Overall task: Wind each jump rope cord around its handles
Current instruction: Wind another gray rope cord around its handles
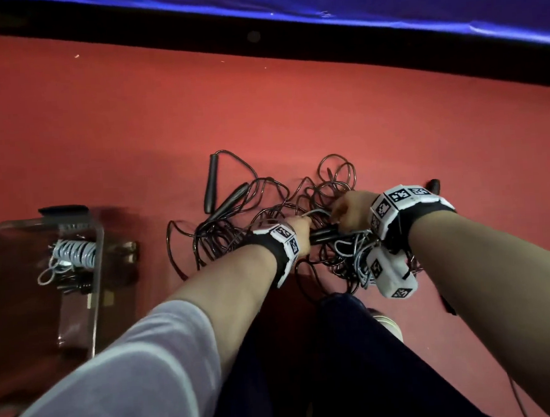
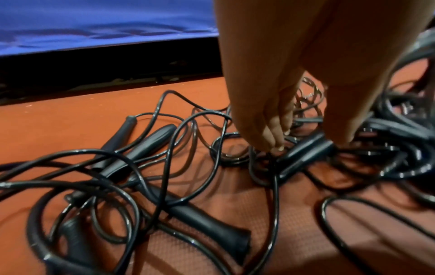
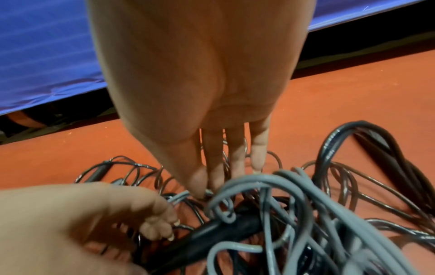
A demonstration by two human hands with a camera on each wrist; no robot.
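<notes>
Reaching into a tangle of jump ropes on the red floor, both hands work together: the left hand curls round a black handle, right hand fingers straight among grey cord. The cords look light, springy, slippery; the rigid handle seems the surest hold.

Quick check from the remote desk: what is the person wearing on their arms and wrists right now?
Both hands are bare. The left hand has a black wrist strap with white blocks printed with black square markers, and a pushed-up light grey sleeve behind it. The right hand has a matching strap with larger marker blocks and a white camera housing underneath; no sleeve shows.
</notes>
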